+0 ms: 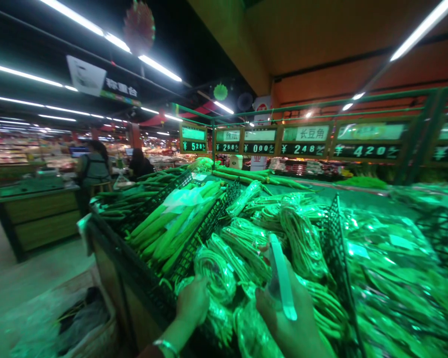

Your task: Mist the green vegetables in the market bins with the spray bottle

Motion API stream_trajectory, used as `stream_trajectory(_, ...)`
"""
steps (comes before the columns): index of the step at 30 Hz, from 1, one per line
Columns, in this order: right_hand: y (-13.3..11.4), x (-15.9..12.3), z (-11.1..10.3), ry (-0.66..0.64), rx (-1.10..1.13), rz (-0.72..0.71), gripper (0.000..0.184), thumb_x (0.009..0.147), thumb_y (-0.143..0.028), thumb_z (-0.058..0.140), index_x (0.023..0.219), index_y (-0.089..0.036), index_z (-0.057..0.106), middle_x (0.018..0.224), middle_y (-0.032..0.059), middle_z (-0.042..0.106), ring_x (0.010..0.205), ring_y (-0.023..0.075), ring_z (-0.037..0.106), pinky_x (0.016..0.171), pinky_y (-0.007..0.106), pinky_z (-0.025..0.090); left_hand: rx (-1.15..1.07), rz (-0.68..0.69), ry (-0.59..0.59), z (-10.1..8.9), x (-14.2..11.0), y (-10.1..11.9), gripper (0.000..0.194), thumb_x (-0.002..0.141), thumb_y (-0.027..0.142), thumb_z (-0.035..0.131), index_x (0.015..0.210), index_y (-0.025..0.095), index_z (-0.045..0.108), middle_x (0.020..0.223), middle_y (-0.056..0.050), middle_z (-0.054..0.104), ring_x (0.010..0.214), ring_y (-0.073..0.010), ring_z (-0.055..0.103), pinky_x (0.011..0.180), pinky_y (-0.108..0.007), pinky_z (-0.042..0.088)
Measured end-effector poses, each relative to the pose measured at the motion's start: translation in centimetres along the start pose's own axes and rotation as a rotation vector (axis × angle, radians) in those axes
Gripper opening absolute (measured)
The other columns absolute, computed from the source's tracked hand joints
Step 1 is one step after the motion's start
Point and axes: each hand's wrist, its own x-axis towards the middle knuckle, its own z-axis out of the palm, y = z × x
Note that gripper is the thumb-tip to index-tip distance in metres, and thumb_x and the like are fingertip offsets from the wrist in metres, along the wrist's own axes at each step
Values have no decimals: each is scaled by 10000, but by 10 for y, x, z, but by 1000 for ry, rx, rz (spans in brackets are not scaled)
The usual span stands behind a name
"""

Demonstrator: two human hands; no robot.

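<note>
My left hand [192, 301], a bracelet on its wrist, is closed on a plastic-wrapped bundle of long beans [214, 273] at the near edge of the produce stand. My right hand [291, 318] is wrapped round a pale slender object [281, 278], like a small spray bottle or marker, held upright over the bundles. More wrapped long bean bundles [302, 238] fill this section of the stand.
Black mesh dividers [209, 223] separate the beans from long green gourds [171, 228] on the left and bagged greens [395, 268] on the right. Price displays [302, 148] hang above. Two people [93, 169] stand by a wooden counter [37, 209] at left. A plastic bag [52, 318] lies on the floor.
</note>
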Motion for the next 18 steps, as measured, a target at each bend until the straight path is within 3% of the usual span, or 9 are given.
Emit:
stream_trajectory(4, -17, 6, 0, -38, 127, 30, 560, 904, -281, 545, 1453, -284, 436, 957, -18, 646, 515, 80, 459, 491, 212, 409, 11, 9, -1, -5, -2, 3, 367, 856, 176, 442, 1091, 241, 716, 1110, -68, 723, 995, -200, 697, 836, -290, 474)
stream_trajectory(9, -25, 5, -2, -44, 175, 70, 524, 926, -288, 534, 1441, -300, 434, 792, -77, 590, 567, 77, 491, 544, 188, 422, 30, -1, -5, -1, 0, 2, 375, 855, 162, 451, 1115, 261, 703, 1127, -43, 717, 995, -162, 688, 843, -257, 465)
stream_trajectory(12, -23, 5, -4, -62, 140, 35, 508, 930, -289, 524, 1430, -287, 438, 855, -51, 621, 547, 79, 473, 501, 206, 376, 44, 8, -10, 1, 1, 1, 372, 854, 152, 450, 1100, 276, 699, 1117, -35, 717, 993, -145, 686, 835, -239, 462)
stream_trajectory(18, -18, 4, -3, -83, 11, -10, 549, 929, -293, 503, 1462, -198, 414, 998, 52, 672, 489, 98, 455, 464, 250, 397, 92, 38, -26, -4, 0, 2, 397, 798, 147, 428, 1058, 241, 713, 1071, -84, 721, 934, -227, 715, 738, -308, 473)
